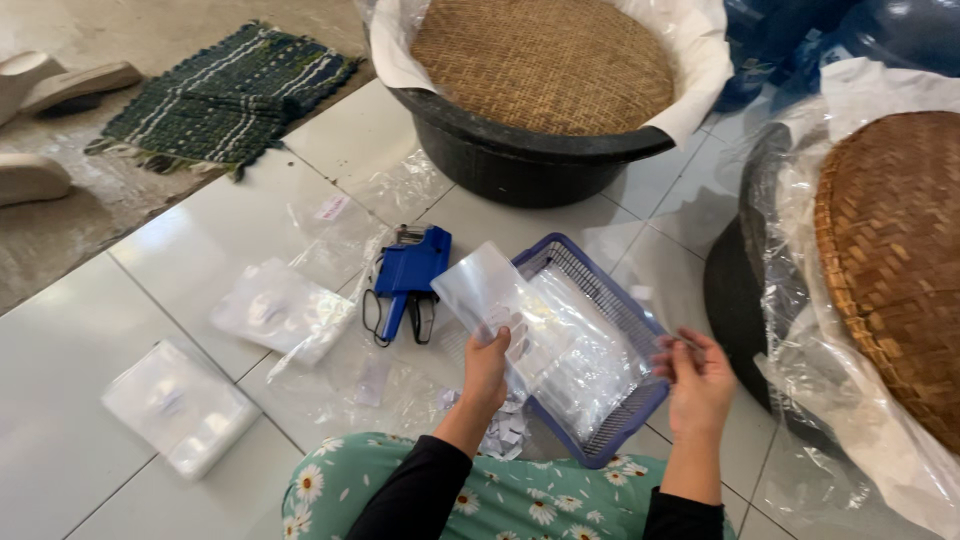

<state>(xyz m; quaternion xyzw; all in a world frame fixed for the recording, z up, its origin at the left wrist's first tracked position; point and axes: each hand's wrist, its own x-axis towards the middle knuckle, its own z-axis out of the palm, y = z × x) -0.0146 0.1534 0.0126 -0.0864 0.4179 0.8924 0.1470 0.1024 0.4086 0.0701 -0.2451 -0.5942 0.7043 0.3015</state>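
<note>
Big picture first: two dark tubs capped with woven bamboo trays, one black tub [520, 160] well beyond the fingers, the other [740, 300] off past the right hand under a sheet of clear plastic. On the white tile floor [60, 400], far out from the left fingers, lie stacks of clear bags [180, 405]. Closer in sits the blue mesh basket [625, 310], just under and between both hands, loaded with more clear bags. Just beyond the left fingertips rests a blue label gun [408, 275].

Now the hands. The left hand [487, 365] is closed around the bottom edge of a clear plastic pouch [490, 290], which stands upright above the fingers and over the basket's near corner. The right hand [700, 380] hovers beside the basket's right rim, thumb and forefinger pinched narrow; whether something small sits between them, perhaps a sticker, cannot be told from here.

The step in hand looks like labelling a pouch lifted from the basket. The next move seems to call for bringing the pinched right fingers across to the pouch's face while the left keeps it flat and steady; thin film buckles easily. Down by the left wrist, small white paper scraps [505, 435] litter the floor.
</note>
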